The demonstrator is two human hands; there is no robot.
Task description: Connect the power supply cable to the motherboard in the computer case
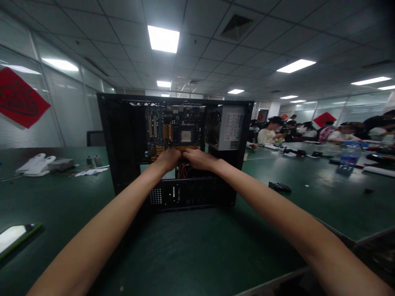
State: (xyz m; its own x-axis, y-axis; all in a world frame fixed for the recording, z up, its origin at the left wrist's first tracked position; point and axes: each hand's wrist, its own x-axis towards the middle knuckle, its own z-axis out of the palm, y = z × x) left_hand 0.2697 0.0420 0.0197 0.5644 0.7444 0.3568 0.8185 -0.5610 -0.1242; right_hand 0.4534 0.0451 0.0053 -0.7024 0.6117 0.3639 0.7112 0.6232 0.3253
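Note:
An open black computer case [120, 131] stands on the table in front of me, its inside facing me. A motherboard [157, 137] is fixed in it, with a square processor socket [185, 136] and yellow-orange slots. At the case's upper right sits a grey power supply [230, 127] with a fan. My left hand [170, 159] and my right hand [199, 159] meet at the motherboard's lower edge. Both are closed, fingers bent and nearly touching. Whatever lies between the fingertips is hidden. Red and dark cables [183, 169] hang just beneath my hands.
The green table [191, 242] stretches to both sides. On the left lie a phone-like device [17, 237], white plastic pieces [36, 164] and a grey box [61, 164]. To the right are a black part [279, 187] and a plastic bottle [350, 155]. Several people sit farther back.

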